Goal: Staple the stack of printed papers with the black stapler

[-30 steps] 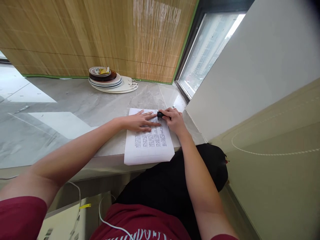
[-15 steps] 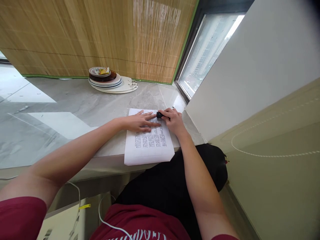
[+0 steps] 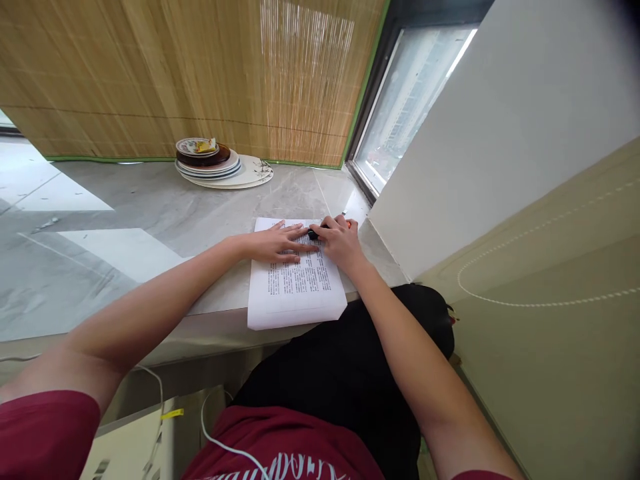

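Observation:
Printed sheets of paper [image 3: 295, 310] lie on the grey stone ledge, their near end reaching past its front edge. My left hand [image 3: 277, 243] rests flat on the upper part of the sheets with the fingers spread. At their right edge my right hand [image 3: 343, 247] is wrapped over a small black stapler [image 3: 313, 234]. The stapler's dark end points left, close to my left fingertips, and a bit of red shows at its other end. Most of its body is hidden under my right hand, so I cannot tell whether its jaws are around the paper.
Toward the back of the ledge [image 3: 135, 193] stands a stack of plates [image 3: 215, 170] with a small yellow packet [image 3: 205, 145] on top. A bamboo blind [image 3: 190, 73] hangs behind. A white wall [image 3: 465, 133] bounds the right side, and a white cable [image 3: 225, 448] runs below.
My right hand has shifted slightly left and turned on the stapler, and its red end now shows. My left hand stays in place on the paper. The view has moved a little.

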`<state>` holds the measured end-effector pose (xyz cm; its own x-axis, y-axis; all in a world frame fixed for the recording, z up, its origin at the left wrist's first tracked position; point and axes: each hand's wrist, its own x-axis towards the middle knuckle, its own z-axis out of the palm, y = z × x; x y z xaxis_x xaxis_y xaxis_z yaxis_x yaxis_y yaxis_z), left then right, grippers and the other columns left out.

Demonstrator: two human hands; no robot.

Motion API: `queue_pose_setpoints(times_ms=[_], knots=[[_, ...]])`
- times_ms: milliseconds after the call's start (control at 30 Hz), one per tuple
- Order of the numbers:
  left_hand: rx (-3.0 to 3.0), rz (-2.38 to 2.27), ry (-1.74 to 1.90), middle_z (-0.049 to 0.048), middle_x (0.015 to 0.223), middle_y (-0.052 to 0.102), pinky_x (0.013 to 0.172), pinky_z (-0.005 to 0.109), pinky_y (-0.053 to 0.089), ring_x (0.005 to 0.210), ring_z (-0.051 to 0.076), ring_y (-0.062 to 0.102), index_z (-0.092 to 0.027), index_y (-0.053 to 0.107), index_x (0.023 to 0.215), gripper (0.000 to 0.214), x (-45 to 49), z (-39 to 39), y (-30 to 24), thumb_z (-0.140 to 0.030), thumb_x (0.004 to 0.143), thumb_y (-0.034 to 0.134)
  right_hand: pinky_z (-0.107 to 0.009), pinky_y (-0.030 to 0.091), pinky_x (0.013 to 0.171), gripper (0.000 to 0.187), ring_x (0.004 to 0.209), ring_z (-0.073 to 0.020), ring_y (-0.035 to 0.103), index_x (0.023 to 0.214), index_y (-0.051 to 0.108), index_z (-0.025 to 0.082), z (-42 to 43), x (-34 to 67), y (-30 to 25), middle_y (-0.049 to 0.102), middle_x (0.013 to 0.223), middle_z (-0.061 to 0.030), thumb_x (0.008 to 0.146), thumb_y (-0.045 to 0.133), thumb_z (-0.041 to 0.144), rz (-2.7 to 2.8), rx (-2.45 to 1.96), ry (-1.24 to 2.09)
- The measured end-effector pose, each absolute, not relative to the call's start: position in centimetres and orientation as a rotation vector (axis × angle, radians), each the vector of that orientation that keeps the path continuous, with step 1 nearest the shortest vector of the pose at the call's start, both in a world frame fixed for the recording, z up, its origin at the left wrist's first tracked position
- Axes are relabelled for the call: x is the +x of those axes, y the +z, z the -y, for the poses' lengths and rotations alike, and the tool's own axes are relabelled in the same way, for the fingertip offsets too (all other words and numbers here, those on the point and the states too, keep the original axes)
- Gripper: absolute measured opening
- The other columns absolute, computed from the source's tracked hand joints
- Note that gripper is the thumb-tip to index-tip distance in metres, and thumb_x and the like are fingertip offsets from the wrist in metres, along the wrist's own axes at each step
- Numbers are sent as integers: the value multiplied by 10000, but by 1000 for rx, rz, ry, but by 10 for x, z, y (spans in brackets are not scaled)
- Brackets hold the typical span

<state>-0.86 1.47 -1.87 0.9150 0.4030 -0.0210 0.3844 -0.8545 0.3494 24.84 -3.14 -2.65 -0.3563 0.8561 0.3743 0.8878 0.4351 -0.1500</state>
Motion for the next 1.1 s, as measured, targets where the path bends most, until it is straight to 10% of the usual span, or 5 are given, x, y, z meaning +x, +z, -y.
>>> queue_pose_setpoints(times_ms=[500,1100], knots=[[2799,-723,-37,62,1830,134,1342,559,110,1694,348,142,-353,170,1763,776,-5,-14,-19,-696,1095,364,-474,511,940,576,1115,-349,612,1486,647,227,32,288,-30,703,1159,-147,926,577,112,1694,-1719,-165],[2880,-702,72,89,1800,274,1303,513,205,1656,347,281,-319,335,1727,743,-6,-20,-28,-675,1082,432,-517,543,1052,566,1145,-343,671,1440,689,186,39,265,-35,733,1238,-156,876,642,168,1544,-1486,20]])
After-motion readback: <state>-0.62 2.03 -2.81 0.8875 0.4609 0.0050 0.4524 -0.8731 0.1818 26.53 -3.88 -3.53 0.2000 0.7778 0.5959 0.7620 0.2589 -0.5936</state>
